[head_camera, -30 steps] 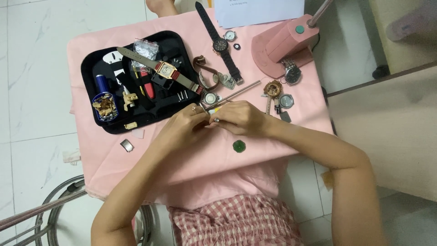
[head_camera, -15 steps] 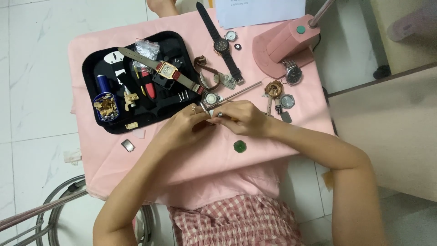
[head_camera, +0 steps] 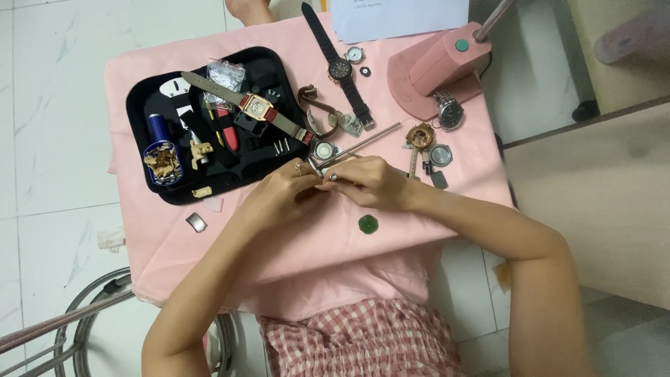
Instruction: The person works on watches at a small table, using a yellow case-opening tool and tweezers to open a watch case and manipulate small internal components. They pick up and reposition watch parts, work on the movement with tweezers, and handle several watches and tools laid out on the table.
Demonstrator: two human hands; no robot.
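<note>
My left hand and my right hand meet over the pink cloth, fingertips pinched together on a small metal part. A thin metal rod tool runs from between the hands up to the right; which hand grips it I cannot tell. A round watch case lies just above the hands. A small green disc rests on the cloth below my right wrist.
A black tool tray at left holds a rectangular red-faced watch, a blue cylinder and small tools. A black-strap watch, loose watch parts, a pink lamp base and paper lie beyond. A metal link sits near the tray.
Both hands have stayed together at the same spot, with only slight finger shifts on the small part.
</note>
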